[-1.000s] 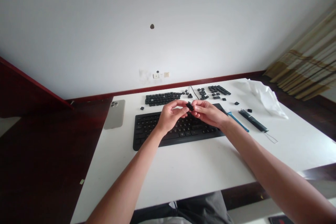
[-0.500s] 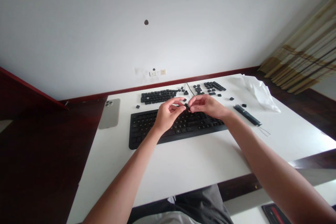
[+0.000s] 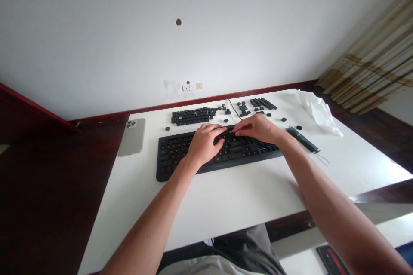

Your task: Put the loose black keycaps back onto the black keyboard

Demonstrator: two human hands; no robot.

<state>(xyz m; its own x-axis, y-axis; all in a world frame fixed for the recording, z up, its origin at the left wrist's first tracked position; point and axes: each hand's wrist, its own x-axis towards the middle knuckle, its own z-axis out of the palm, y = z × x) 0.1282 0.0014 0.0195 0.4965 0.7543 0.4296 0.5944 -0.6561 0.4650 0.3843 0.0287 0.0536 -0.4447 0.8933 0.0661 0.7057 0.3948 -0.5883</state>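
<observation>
A black keyboard (image 3: pixel 176 154) lies across the white table, with bare dark gaps where keycaps are off. My right hand (image 3: pixel 258 128) is above its upper middle, thumb and forefinger pinched on a small black keycap (image 3: pixel 230 132) held low against the board. Just left of it, my left hand (image 3: pixel 205 141) rests over the keys with thumb and fingers apart, holding nothing I can see. Behind the keyboard sit rows of loose keycaps (image 3: pixel 190 117). Some keys beneath both hands are hidden.
At the left lies a phone (image 3: pixel 132 137). On the right are a wire keycap puller (image 3: pixel 322 160) by a black strip-like piece (image 3: pixel 303 139), and a crumpled white plastic bag (image 3: pixel 319 111). More keycaps (image 3: pixel 263 103) lie at the back right, beyond the cable (image 3: pixel 234 108).
Both hands held the keycap between them above the board. The left hand has let go and spread over the keys; the right has lowered the keycap to the keyboard.
</observation>
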